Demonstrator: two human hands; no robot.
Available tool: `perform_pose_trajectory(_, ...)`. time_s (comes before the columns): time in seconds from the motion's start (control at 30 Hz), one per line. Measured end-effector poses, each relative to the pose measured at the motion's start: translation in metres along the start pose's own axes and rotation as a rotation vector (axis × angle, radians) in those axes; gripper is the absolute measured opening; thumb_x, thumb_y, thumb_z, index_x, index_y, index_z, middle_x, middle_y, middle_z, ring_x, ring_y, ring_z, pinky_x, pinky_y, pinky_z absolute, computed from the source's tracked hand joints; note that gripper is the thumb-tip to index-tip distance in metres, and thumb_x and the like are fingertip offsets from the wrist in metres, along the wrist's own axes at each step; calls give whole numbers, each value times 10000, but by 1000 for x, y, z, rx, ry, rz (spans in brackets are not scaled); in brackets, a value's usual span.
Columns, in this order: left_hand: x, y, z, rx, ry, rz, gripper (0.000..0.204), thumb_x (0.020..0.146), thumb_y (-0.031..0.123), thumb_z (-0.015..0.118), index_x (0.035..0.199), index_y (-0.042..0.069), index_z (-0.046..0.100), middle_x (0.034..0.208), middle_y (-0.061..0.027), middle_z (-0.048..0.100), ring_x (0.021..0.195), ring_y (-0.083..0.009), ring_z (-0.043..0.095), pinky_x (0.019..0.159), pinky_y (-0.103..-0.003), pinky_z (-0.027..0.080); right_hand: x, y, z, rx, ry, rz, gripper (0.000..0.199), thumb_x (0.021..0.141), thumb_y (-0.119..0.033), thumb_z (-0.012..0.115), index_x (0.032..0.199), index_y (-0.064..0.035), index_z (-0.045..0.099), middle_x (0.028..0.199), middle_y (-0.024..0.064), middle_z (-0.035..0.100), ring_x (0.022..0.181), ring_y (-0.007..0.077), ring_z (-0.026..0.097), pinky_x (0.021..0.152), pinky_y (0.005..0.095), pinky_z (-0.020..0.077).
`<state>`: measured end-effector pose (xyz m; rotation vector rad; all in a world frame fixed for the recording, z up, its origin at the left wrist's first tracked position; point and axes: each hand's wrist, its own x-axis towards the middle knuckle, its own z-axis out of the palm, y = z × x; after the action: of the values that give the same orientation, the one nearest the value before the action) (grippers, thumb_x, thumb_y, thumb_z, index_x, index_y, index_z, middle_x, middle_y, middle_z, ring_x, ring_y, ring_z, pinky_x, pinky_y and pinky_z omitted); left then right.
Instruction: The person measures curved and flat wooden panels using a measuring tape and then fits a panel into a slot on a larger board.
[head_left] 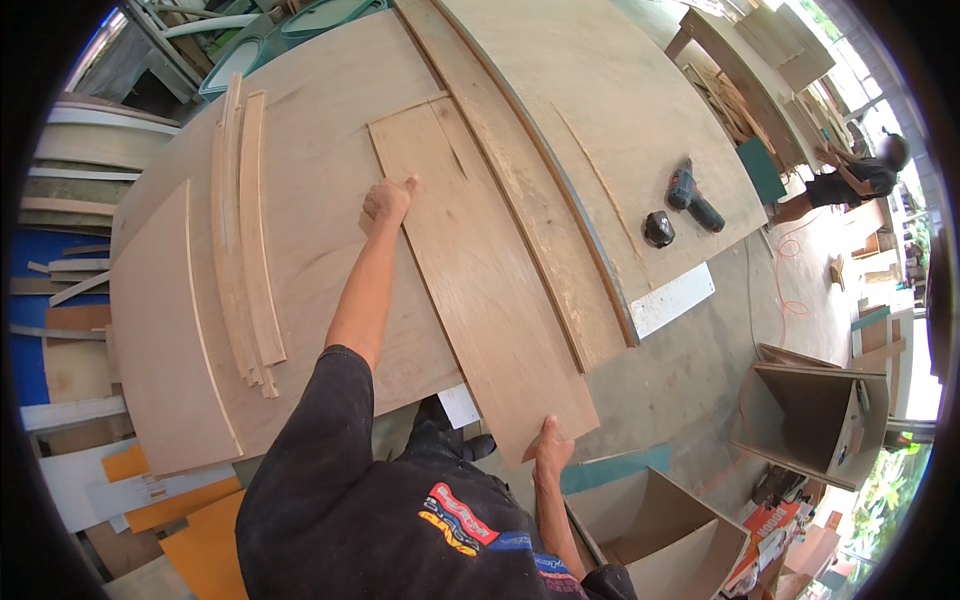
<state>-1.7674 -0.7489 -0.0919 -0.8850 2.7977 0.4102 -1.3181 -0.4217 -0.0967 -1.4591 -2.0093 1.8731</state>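
A long, narrow plywood board (480,270) lies slantwise over the large plywood sheet on the worktable, its near end jutting past the table's edge. My left hand (390,198) is closed at the board's left edge, toward its far end, with the thumb laid on top. At the near right end, my right hand (552,445) grips the board, thumb above and fingers hidden underneath. Close along the board's right side runs a long wooden plank (515,215), with a dark-edged strip (560,190) beside it.
A cordless drill (694,197) and a black battery-like block (658,229) rest on the table's right part. Thin wood strips (240,240) and another panel (165,330) lie on the left. Open box cabinets (810,415) stand on the floor at right. Another person (855,180) stands farther off.
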Motion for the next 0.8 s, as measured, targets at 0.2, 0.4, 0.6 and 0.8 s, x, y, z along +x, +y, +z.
perform_pose_trajectory(0.2,-28,-19,8,-67,-47,86,693,902,686,596,1062,25,734,1120,-185,722,1074,-323,695,843,-452,555,-3,-4,2,69,-46,-94,554,980,-285,672,1338,105,510,1270,194,627,1129,272,613,976,389,472)
perform_pose_trajectory(0.4,-199,-21,7,-5,-233,162,714,897,668,621,1067,-17,726,1101,-214,724,1072,-348,693,858,-474,547,10,15,-3,11,14,-207,530,986,-355,656,1250,99,587,1135,197,688,1021,264,664,916,388,507)
perform_pose_trajectory(0.6,-226,-31,44,-46,-225,40,760,882,705,603,1067,-21,731,1085,-232,726,1060,-377,700,871,-491,548,3,-4,-57,-516,-312,-13,602,965,-487,622,751,71,692,578,101,625,551,208,617,604,396,524)
perform_pose_trajectory(0.8,-216,-31,47,-15,-118,48,734,917,676,569,1055,-25,738,1073,-246,723,1061,-394,695,866,-501,552,8,6,-36,-649,-194,-251,547,947,-412,653,667,58,622,525,112,499,535,135,513,554,378,443)
